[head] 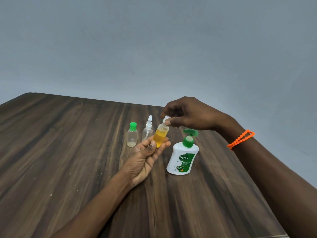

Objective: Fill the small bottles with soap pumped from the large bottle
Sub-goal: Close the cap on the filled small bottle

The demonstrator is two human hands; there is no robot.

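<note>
plain indoor room, kind unclear, bare grey wall [154,40], dark wood-grain table [60,152]

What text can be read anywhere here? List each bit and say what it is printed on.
"Dettol": white letters on the green label of the large pump bottle.
"ORIGINAL": on the same label, just below the brand.
"99.99": lower on that label; the sign after it is too small to tell.
Other fine print on that label: too small and blurred to read.
Held bottle of yellow soap, spray bottle, green-capped bottle: no text visible.
</note>
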